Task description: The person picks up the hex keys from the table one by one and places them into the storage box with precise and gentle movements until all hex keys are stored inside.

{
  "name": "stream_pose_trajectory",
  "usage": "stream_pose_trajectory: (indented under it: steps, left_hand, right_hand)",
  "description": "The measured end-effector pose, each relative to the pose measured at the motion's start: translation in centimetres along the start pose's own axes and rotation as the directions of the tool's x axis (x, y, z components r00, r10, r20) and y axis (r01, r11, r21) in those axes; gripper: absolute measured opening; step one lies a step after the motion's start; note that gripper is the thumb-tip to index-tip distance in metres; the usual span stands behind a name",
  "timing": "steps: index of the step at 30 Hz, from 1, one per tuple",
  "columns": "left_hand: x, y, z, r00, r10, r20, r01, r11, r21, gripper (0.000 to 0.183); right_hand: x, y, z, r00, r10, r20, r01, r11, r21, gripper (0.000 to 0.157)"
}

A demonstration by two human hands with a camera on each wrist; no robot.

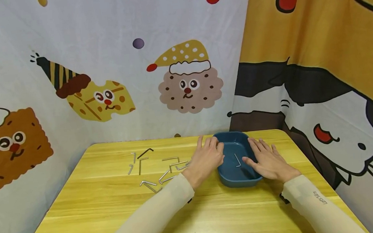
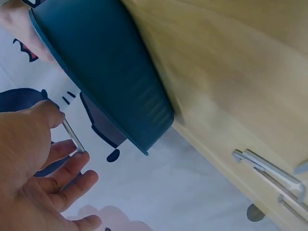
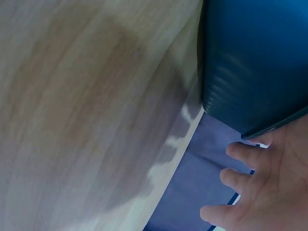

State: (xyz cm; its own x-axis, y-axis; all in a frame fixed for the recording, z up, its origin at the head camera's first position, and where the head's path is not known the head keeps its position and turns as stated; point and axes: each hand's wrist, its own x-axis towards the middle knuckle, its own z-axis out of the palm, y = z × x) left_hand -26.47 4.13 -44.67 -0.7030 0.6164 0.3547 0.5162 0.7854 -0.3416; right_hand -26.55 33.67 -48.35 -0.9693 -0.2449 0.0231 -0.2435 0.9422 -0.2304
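Observation:
My left hand (image 1: 206, 157) is over the left rim of a blue plastic bin (image 1: 241, 182). In the left wrist view, its thumb and fingers pinch a silver hex key (image 2: 73, 134), which the back of the hand hides in the head view. One silver L-shaped hex key (image 1: 237, 160) lies on the bin's floor. My right hand (image 1: 270, 161) lies along the bin's right rim with its fingers extended and the thumb reaching over the inside. The right wrist view shows that hand's palm (image 3: 274, 192) beside the bin wall (image 3: 250, 67).
Several loose hex keys lie left of the bin on the wooden table (image 1: 92, 211), among them a black one (image 1: 145, 153) and a brass-coloured one (image 1: 140, 167). A printed curtain (image 1: 101, 39) hangs behind the table's far edge and along its right side.

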Motion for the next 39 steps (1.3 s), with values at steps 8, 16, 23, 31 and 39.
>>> stream_pose_trajectory:
  steps: [8, 16, 23, 31, 39]
  left_hand:
    - [2.4, 0.7, 0.0, 0.999, 0.019, 0.034, -0.019, 1.0, -0.003, 0.046]
    - [4.7, 1.4, -0.1, 0.997, 0.042, 0.057, -0.039, 0.998, -0.044, 0.046]
    - [6.5, 1.9, 0.0, 0.995, 0.048, 0.084, -0.042, 0.997, -0.072, 0.043]
    - [8.6, 3.2, 0.1, 0.974, 0.056, 0.22, -0.02, 0.986, -0.164, 0.048]
    - [9.7, 4.3, 0.8, 0.96, 0.05, 0.277, 0.011, 0.977, -0.214, 0.049]
  right_hand:
    - [0.1, 0.0, -0.1, 1.0, -0.004, 0.002, 0.004, 1.0, -0.007, 0.096]
    - [0.0, -0.1, -0.1, 1.0, -0.003, 0.003, 0.003, 1.0, -0.008, 0.096]
    - [0.0, 0.0, 0.0, 1.0, -0.009, 0.002, 0.009, 1.0, -0.01, 0.096]
    - [-0.1, 0.2, -0.1, 1.0, -0.005, 0.004, 0.005, 1.0, 0.01, 0.097]
    - [0.0, 0.1, -0.1, 1.0, -0.001, 0.011, 0.001, 1.0, 0.011, 0.096]
